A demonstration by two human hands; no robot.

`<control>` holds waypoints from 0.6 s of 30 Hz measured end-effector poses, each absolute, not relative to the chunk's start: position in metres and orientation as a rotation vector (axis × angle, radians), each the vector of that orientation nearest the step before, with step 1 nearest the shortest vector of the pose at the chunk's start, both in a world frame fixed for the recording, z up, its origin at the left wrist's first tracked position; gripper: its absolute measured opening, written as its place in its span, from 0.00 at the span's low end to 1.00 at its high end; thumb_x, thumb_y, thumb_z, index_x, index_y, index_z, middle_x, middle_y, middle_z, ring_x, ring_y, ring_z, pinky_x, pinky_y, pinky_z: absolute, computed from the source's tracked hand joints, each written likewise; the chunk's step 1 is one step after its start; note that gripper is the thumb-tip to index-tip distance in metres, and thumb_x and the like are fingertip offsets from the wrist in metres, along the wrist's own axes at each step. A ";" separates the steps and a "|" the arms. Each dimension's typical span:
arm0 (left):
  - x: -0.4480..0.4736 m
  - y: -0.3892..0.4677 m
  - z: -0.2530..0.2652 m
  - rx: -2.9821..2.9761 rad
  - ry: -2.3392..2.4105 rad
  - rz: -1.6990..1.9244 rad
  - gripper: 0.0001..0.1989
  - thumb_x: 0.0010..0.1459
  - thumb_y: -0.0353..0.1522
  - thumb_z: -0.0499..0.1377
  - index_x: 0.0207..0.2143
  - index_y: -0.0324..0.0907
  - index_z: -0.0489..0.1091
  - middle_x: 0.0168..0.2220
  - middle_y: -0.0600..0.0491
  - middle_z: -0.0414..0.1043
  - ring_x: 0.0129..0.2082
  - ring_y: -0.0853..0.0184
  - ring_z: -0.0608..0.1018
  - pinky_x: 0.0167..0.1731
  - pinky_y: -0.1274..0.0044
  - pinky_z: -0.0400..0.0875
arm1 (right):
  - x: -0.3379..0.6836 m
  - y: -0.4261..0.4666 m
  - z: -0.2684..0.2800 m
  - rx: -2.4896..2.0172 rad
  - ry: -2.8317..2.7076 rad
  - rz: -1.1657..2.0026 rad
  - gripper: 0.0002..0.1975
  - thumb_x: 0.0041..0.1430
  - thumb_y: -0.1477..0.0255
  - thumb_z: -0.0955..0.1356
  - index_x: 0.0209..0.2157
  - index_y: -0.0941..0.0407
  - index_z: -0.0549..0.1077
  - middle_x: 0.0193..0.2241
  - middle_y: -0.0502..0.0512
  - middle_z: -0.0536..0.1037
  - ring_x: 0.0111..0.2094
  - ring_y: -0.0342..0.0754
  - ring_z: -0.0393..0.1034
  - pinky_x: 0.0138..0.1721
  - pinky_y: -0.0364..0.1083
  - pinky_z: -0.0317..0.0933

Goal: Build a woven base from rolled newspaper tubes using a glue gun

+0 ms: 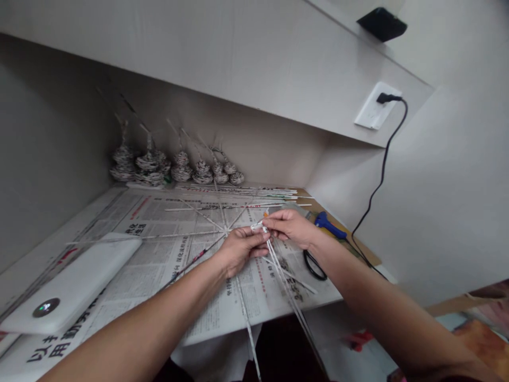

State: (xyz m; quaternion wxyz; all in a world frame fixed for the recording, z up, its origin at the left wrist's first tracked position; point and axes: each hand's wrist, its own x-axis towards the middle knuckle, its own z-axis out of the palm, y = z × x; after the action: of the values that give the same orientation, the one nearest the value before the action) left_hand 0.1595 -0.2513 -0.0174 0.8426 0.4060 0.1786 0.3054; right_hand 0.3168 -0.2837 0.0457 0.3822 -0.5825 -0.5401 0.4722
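Observation:
Over the newspaper-covered table, my left hand (pixel 246 246) pinches thin rolled newspaper sticks (pixel 283 273). My right hand (pixel 288 227) meets it from the right, thumb and fingertips closed on the same sticks near a small white folded part. Two long ends run down from the fingers past the table's front edge. More rolled sticks (pixel 191 234) spread out like a star around a crossing point beside my left hand. That hand partly covers the crossing. Exactly how the paper is folded between the fingertips is too small to make out.
Several woven paper gourds (pixel 182 167) stand along the back. Loose paper sticks (pixel 254 195) lie before them. A white device (pixel 79 281) rests at left. Right of my hands are a blue glue gun (pixel 331 225) and black-handled scissors (pixel 315 265). A cable (pixel 382 170) hangs from the socket.

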 end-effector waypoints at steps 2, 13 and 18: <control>0.160 -0.251 -0.017 0.856 0.380 0.648 0.12 0.45 0.30 0.69 0.33 0.35 0.76 0.33 0.48 0.76 0.27 0.74 0.76 0.28 0.82 0.74 | 0.316 -0.284 0.046 -1.491 -1.359 1.210 0.14 0.47 0.62 0.73 0.29 0.60 0.76 0.18 0.48 0.69 0.20 0.36 0.58 0.17 0.38 0.44; 0.160 -0.254 -0.015 0.873 0.399 0.668 0.13 0.42 0.30 0.70 0.33 0.34 0.76 0.31 0.49 0.76 0.26 0.75 0.75 0.27 0.82 0.73 | 0.309 -0.286 0.044 -1.527 -1.323 1.165 0.14 0.47 0.62 0.72 0.27 0.59 0.73 0.16 0.46 0.67 0.17 0.36 0.54 0.17 0.39 0.43; 0.160 -0.254 -0.014 0.884 0.413 0.706 0.15 0.41 0.30 0.70 0.34 0.35 0.76 0.32 0.50 0.75 0.26 0.75 0.74 0.26 0.82 0.73 | 0.308 -0.287 0.044 -1.589 -1.331 1.124 0.15 0.48 0.60 0.72 0.27 0.58 0.72 0.15 0.44 0.65 0.15 0.35 0.50 0.16 0.40 0.41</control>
State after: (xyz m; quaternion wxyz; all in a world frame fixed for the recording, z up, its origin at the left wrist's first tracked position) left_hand 0.1604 -0.2544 -0.0143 0.8240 0.4160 0.1943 0.3321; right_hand 0.3080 -0.2873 0.0443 0.3819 -0.6229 -0.5215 0.4406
